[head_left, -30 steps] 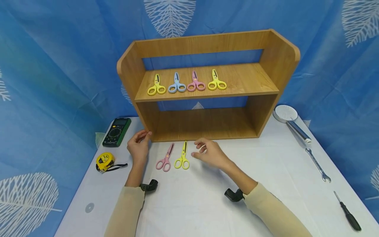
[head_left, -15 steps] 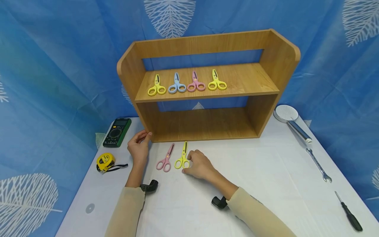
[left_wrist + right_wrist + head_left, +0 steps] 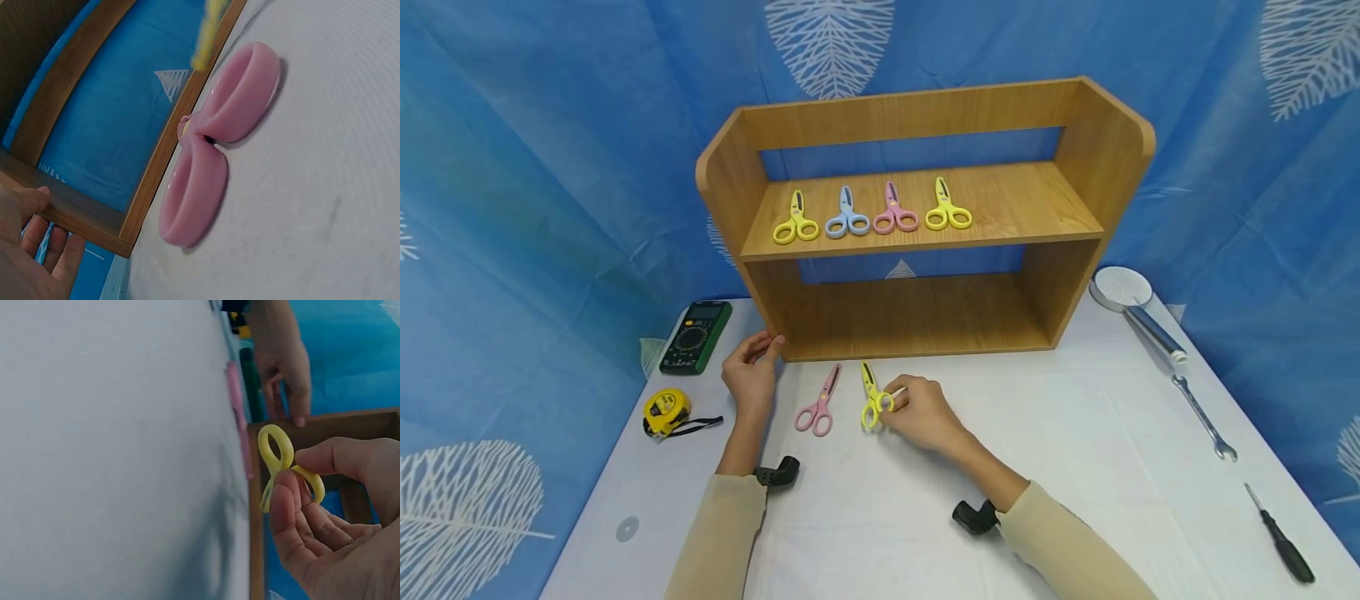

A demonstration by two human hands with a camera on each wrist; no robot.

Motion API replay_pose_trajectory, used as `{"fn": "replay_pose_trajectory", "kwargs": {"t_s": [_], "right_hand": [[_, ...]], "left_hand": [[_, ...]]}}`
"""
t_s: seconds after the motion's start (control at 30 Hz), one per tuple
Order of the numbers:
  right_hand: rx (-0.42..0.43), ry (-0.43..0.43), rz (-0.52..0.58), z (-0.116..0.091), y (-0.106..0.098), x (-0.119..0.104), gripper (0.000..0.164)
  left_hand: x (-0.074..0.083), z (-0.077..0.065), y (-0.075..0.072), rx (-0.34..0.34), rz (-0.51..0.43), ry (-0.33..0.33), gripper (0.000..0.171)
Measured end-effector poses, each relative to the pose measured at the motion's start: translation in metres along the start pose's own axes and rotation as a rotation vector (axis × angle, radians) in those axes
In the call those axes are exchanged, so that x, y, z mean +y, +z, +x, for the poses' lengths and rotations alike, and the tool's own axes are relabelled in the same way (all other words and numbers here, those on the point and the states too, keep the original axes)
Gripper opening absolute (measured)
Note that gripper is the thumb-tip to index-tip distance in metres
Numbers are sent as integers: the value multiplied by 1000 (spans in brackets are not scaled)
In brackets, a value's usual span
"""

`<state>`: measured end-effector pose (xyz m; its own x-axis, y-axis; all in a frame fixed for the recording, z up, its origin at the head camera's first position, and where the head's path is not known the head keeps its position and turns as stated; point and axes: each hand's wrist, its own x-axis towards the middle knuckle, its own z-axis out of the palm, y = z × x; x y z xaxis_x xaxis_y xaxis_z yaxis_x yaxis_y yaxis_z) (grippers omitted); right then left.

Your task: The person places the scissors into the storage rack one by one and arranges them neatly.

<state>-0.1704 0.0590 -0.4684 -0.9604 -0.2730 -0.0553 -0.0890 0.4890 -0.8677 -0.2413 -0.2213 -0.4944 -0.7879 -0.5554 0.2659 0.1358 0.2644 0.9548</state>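
Note:
My right hand pinches a pair of yellow scissors by one handle loop, raised off the white table. In the right wrist view the thumb and fingers close on the loop of the yellow scissors. My left hand grips the lower left front edge of the wooden shelf; its thumb lies on one side of the panel and the fingers on the other. Between the hands lies a pair of pink scissors, flat on the table, blades toward the shelf.
On the upper shelf board lie yellow scissors, blue scissors, pink scissors and more yellow scissors. At left are a multimeter and a tape measure. At right are a shower head, a wrench and a screwdriver.
My right hand has moved left to the yellow scissors on the table, taken hold of them and lifted and tilted them. The left hand stays on the shelf edge.

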Motion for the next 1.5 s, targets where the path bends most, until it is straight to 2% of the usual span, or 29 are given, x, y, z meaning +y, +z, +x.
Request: {"fn": "replay_pose_trajectory", "kwargs": {"t_s": [0.13,0.23,0.4,0.5,0.6,0.67,0.8,0.93,1.07,1.17,1.33,1.5], "right_hand": [[39,-24,52,-9,-19,-12,35],[64,-68,83,-18,-41,-27,37],[123,-185,140,-30,-86,-53,35],[194,-249,145,-34,-117,-68,36],[280,-285,105,-33,-148,-82,38],[339,-279,73,-28,-168,-90,40],[436,-201,-2,-10,-205,-99,43],[462,-99,-97,15,-234,-100,48],[437,-2,-180,35,-251,-99,52],[408,46,-238,44,-255,-99,54],[347,61,-330,49,-257,-98,56],[327,56,-387,51,-254,-96,56]], "left_hand": [[0,0,-1,-2,-14,-4,29],[0,0,-2,-2,-22,6,29],[1,0,-3,3,-26,10,28],[1,-1,-4,3,-23,5,28],[2,-1,-5,-1,-18,6,28],[2,-1,-5,-1,-13,6,29],[3,-1,-6,1,-2,1,30],[3,-2,-6,-1,9,-12,31],[3,-2,-5,3,5,-9,31],[2,-2,-3,2,2,-6,31],[3,-2,-2,-9,11,-19,33],[2,-1,-1,-9,7,-18,32]]}}
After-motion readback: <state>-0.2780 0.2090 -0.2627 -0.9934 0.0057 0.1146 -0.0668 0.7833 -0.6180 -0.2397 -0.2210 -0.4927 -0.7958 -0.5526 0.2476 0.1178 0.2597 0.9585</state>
